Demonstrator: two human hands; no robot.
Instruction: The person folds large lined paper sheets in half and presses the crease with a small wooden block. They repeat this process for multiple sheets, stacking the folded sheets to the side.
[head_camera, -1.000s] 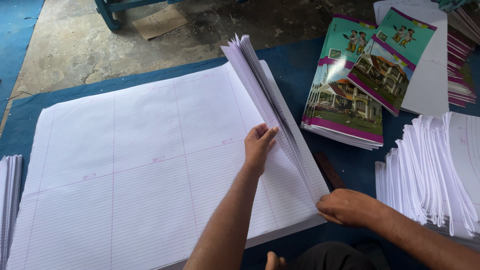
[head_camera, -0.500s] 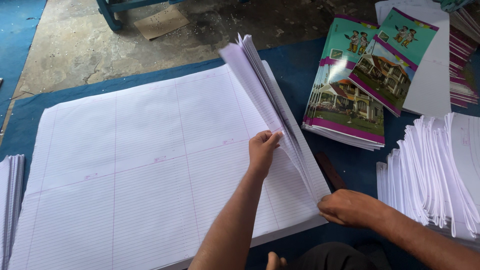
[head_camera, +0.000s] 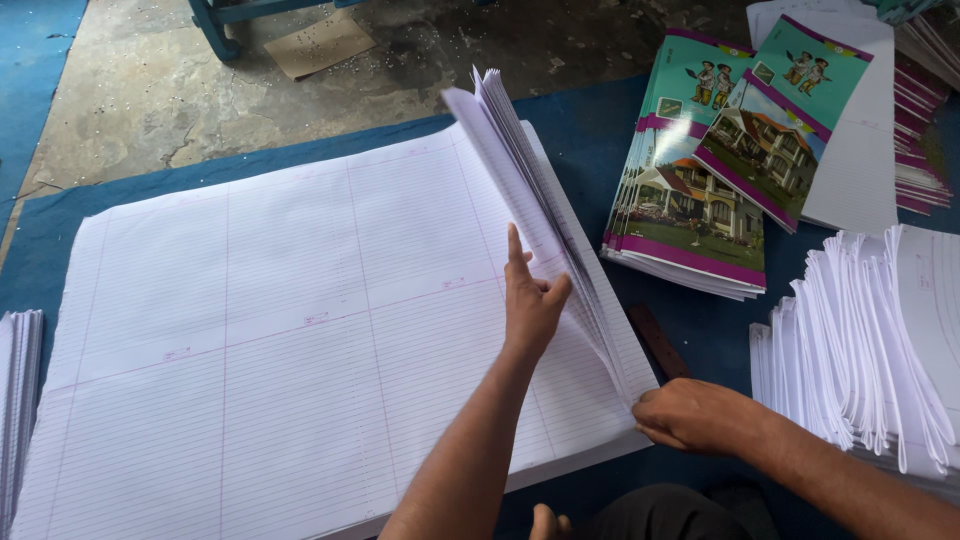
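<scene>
Under your left hand (head_camera: 530, 300): big stack of ruled sheets (head_camera: 280, 340), fingers open, flat against lifted fan of sheets (head_camera: 530, 190). Right hand (head_camera: 700, 415) fingers pinch fan's near corner. Risk: pinch slackens, fan flops back, sheets skew or crease.

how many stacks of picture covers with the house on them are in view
2: one stack of house-picture covers lies flat right of the ruled sheets; a second lies tilted, overlapping its top right. More may be hidden.

two hands (head_camera: 530, 300), one ruled-sheet stack (head_camera: 280, 330) — two cover piles (head_camera: 690, 200)
</scene>
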